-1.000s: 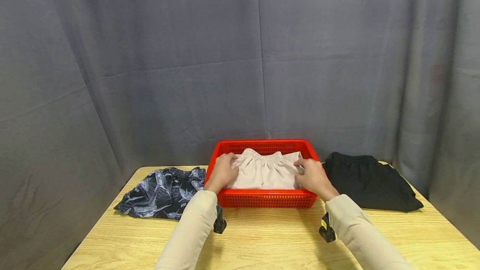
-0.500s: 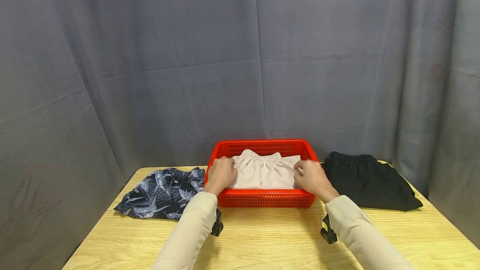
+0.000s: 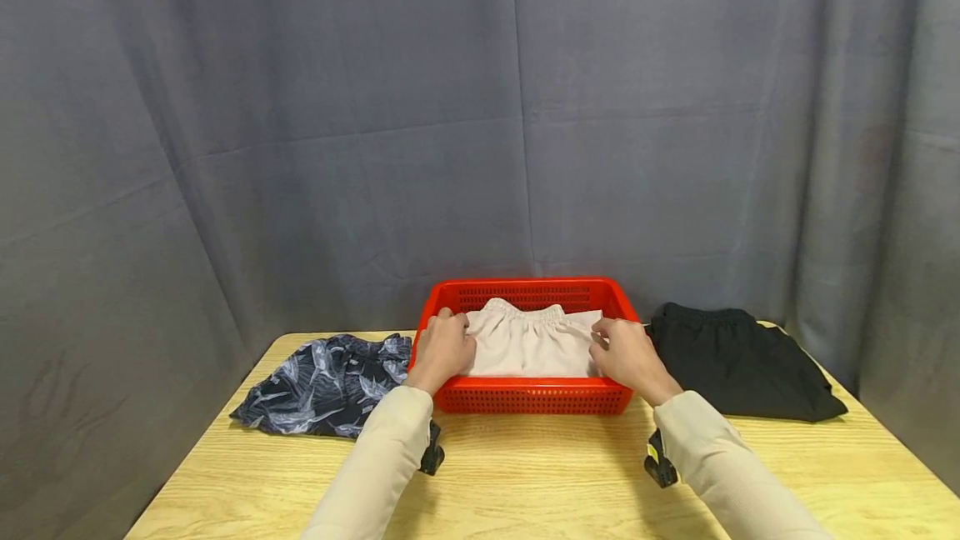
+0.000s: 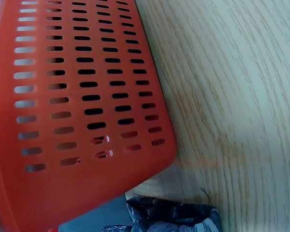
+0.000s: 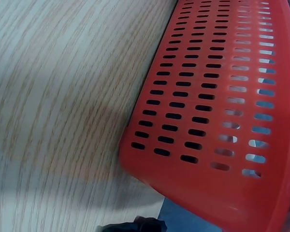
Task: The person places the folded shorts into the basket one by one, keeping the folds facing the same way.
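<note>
Reaching forward in cream-coloured sleeves (image 3: 367, 473), a person is stretching both arms over a pale wood-grain desk (image 3: 525, 482), with a small black device (image 3: 431, 452) hanging by the left wrist and a similar one by the right. Ahead, a red rectangular plastic basket with slotted walls (image 3: 532, 386) is standing on the desk. At its left side the left hand (image 3: 444, 352) is bending its fingers downward; at its right side the right hand (image 3: 630, 357) is holding its fingers partly curled by the cloth. Whether either is pinching anything, one cannot tell: the wrist views are mainly showing the basket's outer walls. Between the hands, a cream elastic-waisted cloth garment (image 3: 525, 344) is lying inside the basket. Compared with a second ago, its right upper corner is sitting slightly lower, probably indicating settling rather than lifting. Flanking the basket, a dark leaf-patterned garment (image 3: 322, 390) is lying left, a plain black garment (image 3: 742, 365) right. Behind, a grey fabric curtain (image 3: 337, 107) is hanging.
</note>
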